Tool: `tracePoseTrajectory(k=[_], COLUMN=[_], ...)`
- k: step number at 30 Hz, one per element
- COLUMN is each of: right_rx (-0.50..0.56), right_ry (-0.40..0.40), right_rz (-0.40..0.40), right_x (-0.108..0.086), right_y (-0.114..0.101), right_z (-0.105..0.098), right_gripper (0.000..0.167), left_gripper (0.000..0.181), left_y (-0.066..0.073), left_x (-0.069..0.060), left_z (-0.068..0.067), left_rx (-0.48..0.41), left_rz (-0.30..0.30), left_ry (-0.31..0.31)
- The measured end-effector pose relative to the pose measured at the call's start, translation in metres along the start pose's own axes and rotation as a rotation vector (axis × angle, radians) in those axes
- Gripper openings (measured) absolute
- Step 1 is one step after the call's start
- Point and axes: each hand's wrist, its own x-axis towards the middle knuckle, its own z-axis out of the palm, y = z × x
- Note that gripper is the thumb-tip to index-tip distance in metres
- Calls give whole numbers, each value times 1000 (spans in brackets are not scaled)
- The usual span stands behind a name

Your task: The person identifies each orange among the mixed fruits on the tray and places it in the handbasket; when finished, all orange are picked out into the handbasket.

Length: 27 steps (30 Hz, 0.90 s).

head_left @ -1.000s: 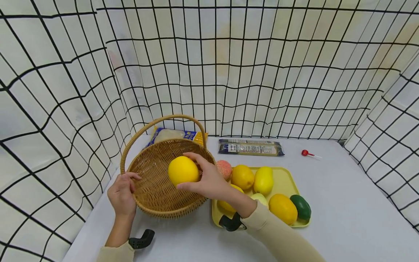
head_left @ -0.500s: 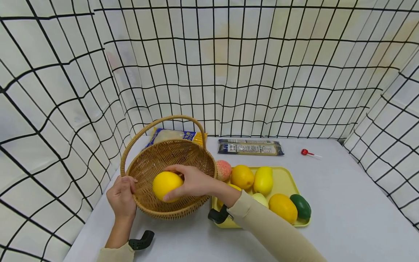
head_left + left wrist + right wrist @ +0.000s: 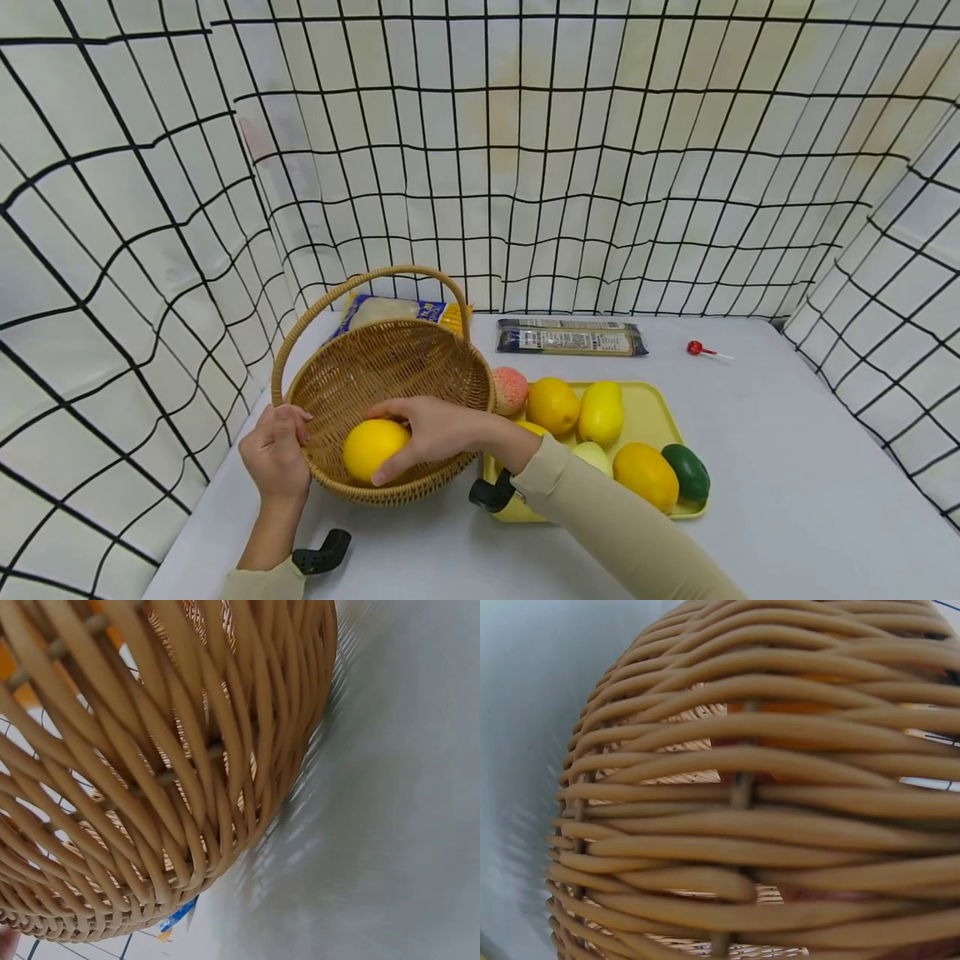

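Note:
A tan wicker basket [image 3: 375, 354] with a tall arched handle stands tilted on the table at left centre, its mouth towards me. My left hand [image 3: 276, 454] grips its rim at the left, by the foot of the handle. Inside the basket, low near the front wall, my right hand [image 3: 442, 429] holds a round yellow fruit [image 3: 369, 451] between thumb and fingers. Woven basket wall [image 3: 187, 765] fills much of the left wrist view. In the right wrist view the basket side [image 3: 742, 825] covers most of the picture, with orange showing through gaps.
Right of the basket lies a yellow tray [image 3: 651, 408] of several fruits, including a peach [image 3: 510, 390] and a green fruit [image 3: 686, 472]. Behind are a blue-and-yellow bag [image 3: 390, 309], a long packet [image 3: 572, 338] and a red lollipop [image 3: 696, 347]. Black netting [image 3: 517, 150] encloses the table.
My right hand has carried the yellow fruit left and down, deeper into the basket. The left hand keeps its hold on the rim, and the basket has barely moved.

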Motion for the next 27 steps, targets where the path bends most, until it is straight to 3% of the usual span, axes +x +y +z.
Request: tracePoseTrajectory(k=[7, 14, 22, 27], right_rx=[44, 64, -93, -92], right_ry=[-66, -84, -125, -83], right_rz=[-3, -6, -10, 16], right_x=[2, 2, 1, -4], right_y=[0, 0, 4, 4], right_z=[1, 2, 4, 4], right_gripper=[76, 69, 70, 67], left_gripper=[47, 48, 51, 51], left_y=[0, 1, -1, -1], left_x=[-1, 0, 0, 0], left_z=[0, 1, 0, 0], left_rx=[4, 20, -3, -21], left_rz=[2, 28, 67, 81], left_ry=[9, 8, 1, 0])
